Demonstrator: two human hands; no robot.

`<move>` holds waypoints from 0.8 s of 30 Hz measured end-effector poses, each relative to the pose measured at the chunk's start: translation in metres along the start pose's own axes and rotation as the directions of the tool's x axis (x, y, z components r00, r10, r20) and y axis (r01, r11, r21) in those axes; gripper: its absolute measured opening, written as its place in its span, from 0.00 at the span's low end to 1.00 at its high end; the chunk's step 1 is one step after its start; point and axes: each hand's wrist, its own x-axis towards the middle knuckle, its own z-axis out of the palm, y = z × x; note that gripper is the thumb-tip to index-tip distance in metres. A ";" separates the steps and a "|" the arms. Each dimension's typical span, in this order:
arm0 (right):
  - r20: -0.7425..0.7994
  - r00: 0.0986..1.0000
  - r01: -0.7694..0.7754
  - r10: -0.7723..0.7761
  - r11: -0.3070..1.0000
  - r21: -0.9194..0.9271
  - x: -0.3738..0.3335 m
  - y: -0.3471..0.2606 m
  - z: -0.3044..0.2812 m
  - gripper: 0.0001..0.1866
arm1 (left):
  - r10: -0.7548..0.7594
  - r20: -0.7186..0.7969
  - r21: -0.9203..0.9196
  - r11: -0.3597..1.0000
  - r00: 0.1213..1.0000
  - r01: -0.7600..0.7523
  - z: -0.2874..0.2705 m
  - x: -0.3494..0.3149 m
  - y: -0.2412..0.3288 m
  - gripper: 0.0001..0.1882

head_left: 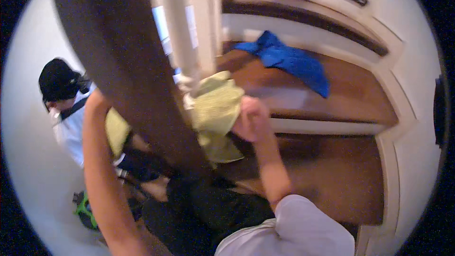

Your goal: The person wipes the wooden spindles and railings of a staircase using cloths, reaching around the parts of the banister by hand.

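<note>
A yellow-green cloth (218, 102) lies against the foot of a white baluster (177, 28), with a lower flap hanging over the stair. My right hand (253, 118) has its fingers curled at the cloth's right edge, gripping it. My left arm reaches up on the outer side of the dark wooden handrail (128, 52). Its hand passes behind the rail, so the fingers are hidden. More yellow cloth (116, 132) shows between that arm and the rail.
A crumpled blue cloth (289, 61) rests on a higher brown wooden step (341, 83). Below, beyond the rail at left, is another person in a black cap (58, 79), near a green-and-black object (84, 211). A white wall (422, 170) borders the stairs on the right.
</note>
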 end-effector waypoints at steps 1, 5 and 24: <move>0.002 1.000 0.016 -0.016 0.929 -0.370 -0.003 -0.009 0.005 0.23 | 0.020 0.007 -0.019 1.000 1.000 -0.020 0.008 0.007 -0.002 0.11; -0.226 0.971 -0.152 -0.080 0.523 -0.839 0.027 0.001 0.032 0.19 | -0.043 -0.068 -0.020 0.999 0.997 0.041 -0.028 -0.014 0.017 0.11; -0.294 0.946 -0.140 -0.137 0.646 -0.750 0.027 0.014 0.018 0.15 | -0.029 -0.007 -0.155 0.987 1.000 0.028 -0.005 -0.014 0.012 0.11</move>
